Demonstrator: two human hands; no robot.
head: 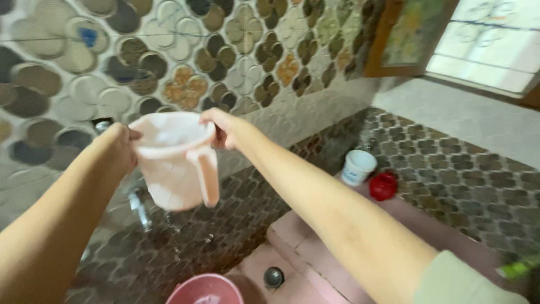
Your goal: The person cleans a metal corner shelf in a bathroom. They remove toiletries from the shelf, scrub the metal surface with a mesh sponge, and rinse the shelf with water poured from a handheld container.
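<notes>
A pale pink plastic jug (175,163) with a handle facing me is held up in front of the patterned tile wall. My left hand (119,147) grips its rim on the left side. My right hand (222,128) holds the rim on the right side. Water drips from the jug's base toward the floor. A metal tap (139,205) sticks out of the wall just below and behind the jug.
A pink bucket (206,290) stands at the bottom edge below the jug. A pink step with a round drain (274,277) lies to its right. A white cup (358,167) and a red scrubber-like object (383,186) sit on the ledge. A window (495,42) is at top right.
</notes>
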